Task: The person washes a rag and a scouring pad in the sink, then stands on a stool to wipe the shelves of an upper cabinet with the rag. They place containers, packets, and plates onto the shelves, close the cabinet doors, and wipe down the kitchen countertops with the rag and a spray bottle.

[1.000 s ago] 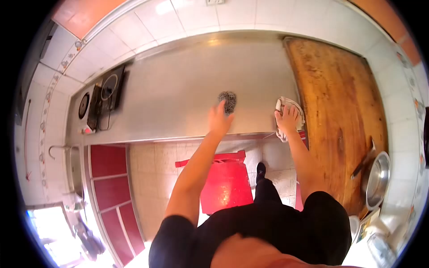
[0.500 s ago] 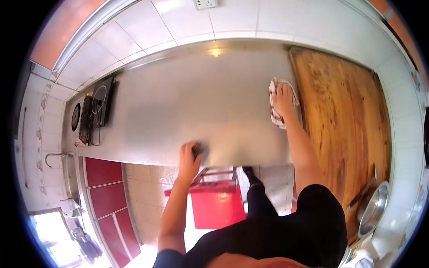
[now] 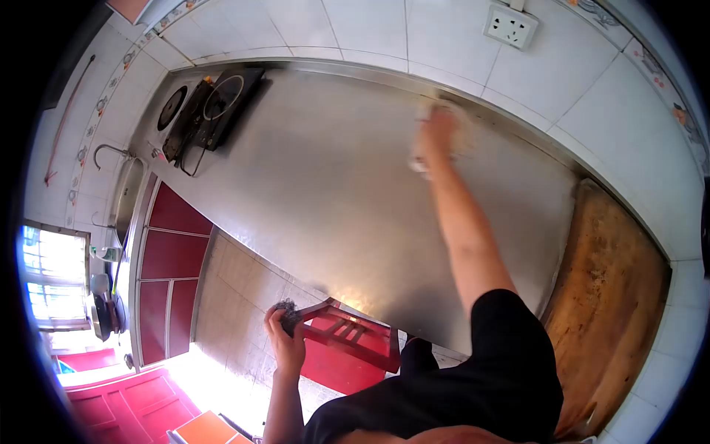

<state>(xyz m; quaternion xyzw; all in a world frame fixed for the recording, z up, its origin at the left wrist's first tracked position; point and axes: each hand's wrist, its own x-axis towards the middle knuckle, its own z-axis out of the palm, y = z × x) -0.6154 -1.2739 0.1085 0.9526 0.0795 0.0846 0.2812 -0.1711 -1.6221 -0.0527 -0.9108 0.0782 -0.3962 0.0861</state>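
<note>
My right hand (image 3: 439,137) presses a pale, brown-marked cloth (image 3: 419,164) onto the stainless steel countertop (image 3: 347,170), near its back edge. Motion smears both the hand and the cloth. My left hand (image 3: 284,337) grips a dark grey steel wool scrubber (image 3: 289,317), with its fingers closed around it. That hand is off the counter's front edge, raised beside the dark red chair frame (image 3: 351,337).
A wooden board (image 3: 610,303) lies at the counter's right end. Black cooktops (image 3: 222,107) with a cable stand at the far left, near the sink (image 3: 127,189). A wall socket (image 3: 510,27) is above the back edge. A red chair seat (image 3: 336,366) is below the front edge.
My right hand and the cloth have moved from beside the wooden board toward the counter's back edge. My left hand has come off the counter with the scrubber. The head view has turned.
</note>
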